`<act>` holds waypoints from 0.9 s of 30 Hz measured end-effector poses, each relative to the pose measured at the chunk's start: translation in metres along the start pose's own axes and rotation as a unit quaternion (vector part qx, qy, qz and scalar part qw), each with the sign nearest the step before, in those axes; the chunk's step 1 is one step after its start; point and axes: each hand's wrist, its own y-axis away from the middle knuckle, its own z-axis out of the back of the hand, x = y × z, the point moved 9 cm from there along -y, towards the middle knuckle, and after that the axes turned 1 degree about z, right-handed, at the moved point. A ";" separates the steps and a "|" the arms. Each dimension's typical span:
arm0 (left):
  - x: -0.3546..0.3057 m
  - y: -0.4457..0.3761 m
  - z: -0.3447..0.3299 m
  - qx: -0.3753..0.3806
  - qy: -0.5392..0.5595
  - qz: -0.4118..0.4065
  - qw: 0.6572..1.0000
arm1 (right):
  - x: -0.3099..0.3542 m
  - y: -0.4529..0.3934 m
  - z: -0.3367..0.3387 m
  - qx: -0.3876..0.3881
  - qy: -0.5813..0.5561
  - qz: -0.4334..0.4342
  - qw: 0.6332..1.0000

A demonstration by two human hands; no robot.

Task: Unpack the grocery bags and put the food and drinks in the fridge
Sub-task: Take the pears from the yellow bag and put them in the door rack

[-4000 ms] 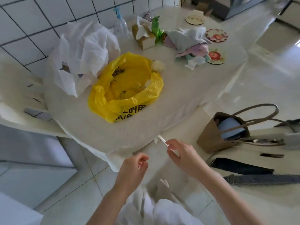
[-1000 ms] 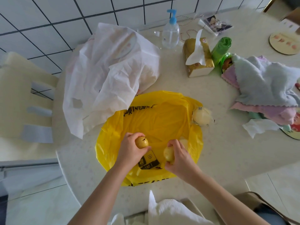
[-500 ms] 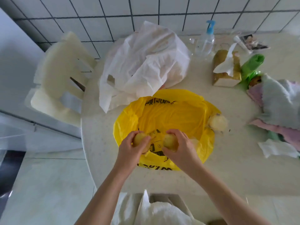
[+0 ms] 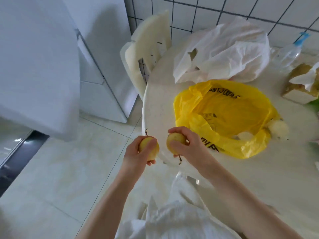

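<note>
My left hand [image 4: 138, 156] grips a yellow pear [image 4: 149, 149] with its stem up, held over the floor just left of the table edge. My right hand [image 4: 188, 145] grips a second yellow pear [image 4: 174, 143], stem pointing down, at the table's rim. The open yellow grocery bag [image 4: 224, 114] lies on the round white table [image 4: 158, 100]; pale wrapped fruit [image 4: 245, 136] shows inside it and another wrapped fruit [image 4: 278, 129] rests at its right edge. A white plastic bag [image 4: 222, 50] sits behind it. The white fridge [image 4: 34, 57] stands at the left, doors closed.
A cream plastic chair [image 4: 148, 47] stands between fridge and table against the tiled wall. A clear pump bottle [image 4: 290, 54] and a gold tissue box [image 4: 300, 83] sit at the table's right. Pale tiled floor [image 4: 60, 169] stretches between me and the fridge.
Both hands lifted a pear each out of the yellow bag and carried them left past the table edge. My view has swung left, bringing the fridge into sight.
</note>
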 end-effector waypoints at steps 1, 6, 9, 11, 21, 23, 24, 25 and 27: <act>0.011 0.012 0.017 -0.006 -0.001 0.004 1.000 | 0.000 0.010 -0.019 0.007 0.003 -0.004 1.000; 0.065 0.073 0.104 -0.036 0.008 0.017 0.999 | -0.007 0.064 -0.119 0.079 0.007 0.000 0.997; 0.101 0.105 0.157 -0.068 0.030 0.042 0.996 | -0.012 0.090 -0.173 0.111 0.011 0.003 0.994; 0.121 0.125 0.190 -0.094 0.051 0.053 0.993 | -0.016 0.104 -0.204 0.123 0.012 -0.002 0.992; 0.187 0.169 0.304 -0.198 0.143 0.095 0.965 | -0.019 0.126 -0.333 0.221 0.101 -0.011 0.970; 0.192 0.163 0.318 -0.196 0.157 0.104 0.962 | -0.016 0.119 -0.351 0.222 0.110 -0.012 0.969; 0.192 0.159 0.322 -0.192 0.159 0.107 0.962 | -0.014 0.116 -0.355 0.215 0.115 -0.011 0.970; 0.191 0.153 0.330 -0.194 0.164 0.108 0.961 | -0.011 0.109 -0.363 0.211 0.122 -0.008 0.970; 0.185 0.138 0.352 -0.206 0.180 0.103 0.957 | 0.001 0.094 -0.379 0.206 0.135 0.000 0.969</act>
